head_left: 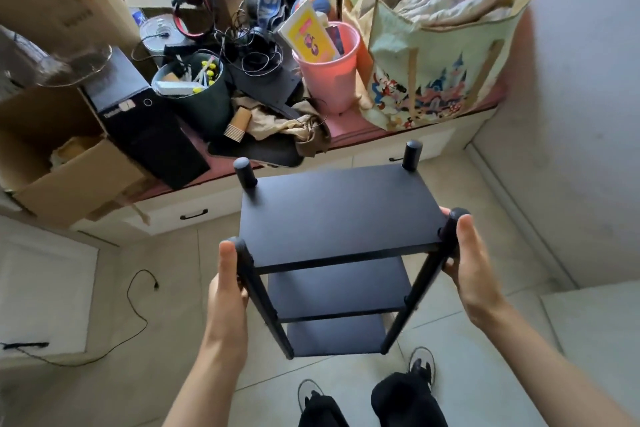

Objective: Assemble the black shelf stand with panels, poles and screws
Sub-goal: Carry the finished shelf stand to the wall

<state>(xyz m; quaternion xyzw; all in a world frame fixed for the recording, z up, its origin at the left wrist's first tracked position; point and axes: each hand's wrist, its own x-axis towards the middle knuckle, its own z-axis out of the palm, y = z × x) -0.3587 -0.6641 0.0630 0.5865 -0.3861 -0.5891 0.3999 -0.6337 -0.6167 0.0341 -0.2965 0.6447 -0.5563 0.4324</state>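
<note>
Black shelf stand [341,215] is held upright in front of me, above the tiled floor [166,305], with three panels stacked between four poles. My left hand [227,291] grips the near-left pole [258,291], thumb lying along its top. My right hand [469,260] grips the near-right pole [420,291], thumb near its cap. Both far poles rise above the top panel. My shoes [422,362] stand on the floor below the stand. Beyond it, a pink-topped bench [349,130] carries a pink bucket [330,74], a printed tote bag [436,76] and a dark cup [194,94].
</note>
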